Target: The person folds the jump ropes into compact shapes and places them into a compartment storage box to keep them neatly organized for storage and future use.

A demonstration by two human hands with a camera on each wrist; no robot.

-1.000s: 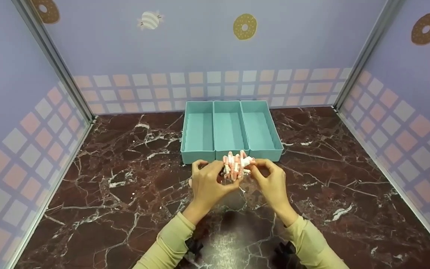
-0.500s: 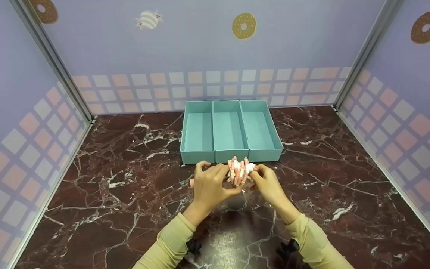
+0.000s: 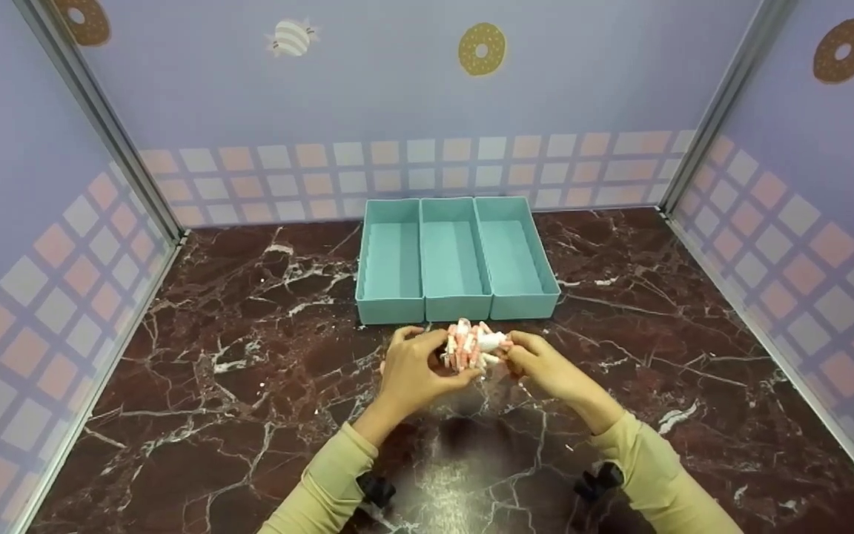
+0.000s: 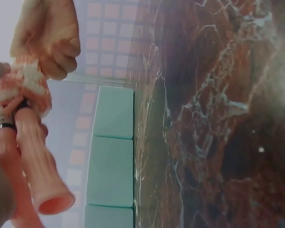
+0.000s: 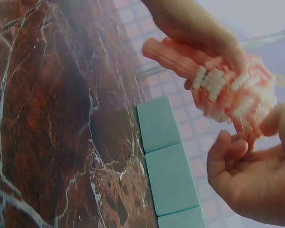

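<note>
A pink and white beaded jump rope (image 3: 464,348) is bundled up above the table, in front of the teal boxes. My left hand (image 3: 414,373) grips the bundle from the left, thumb below it. In the left wrist view, two pink handles (image 4: 40,156) stick out of the bundle, one with its flared end toward the camera. My right hand (image 3: 551,368) pinches beaded strands at the bundle's right side; the right wrist view shows its fingers (image 5: 223,154) curled on them. Part of the bundle is hidden by the left hand.
Three teal boxes (image 3: 458,308) stand side by side at the back middle of the dark red marbled table (image 3: 249,415). A purple panel (image 3: 382,74) closes the back, and side panels (image 3: 827,222) flank the table.
My right forearm has swung outward to the right, and the right hand has turned while pinching the strands. The bundle has shifted slightly lower in view, still in the left hand.
</note>
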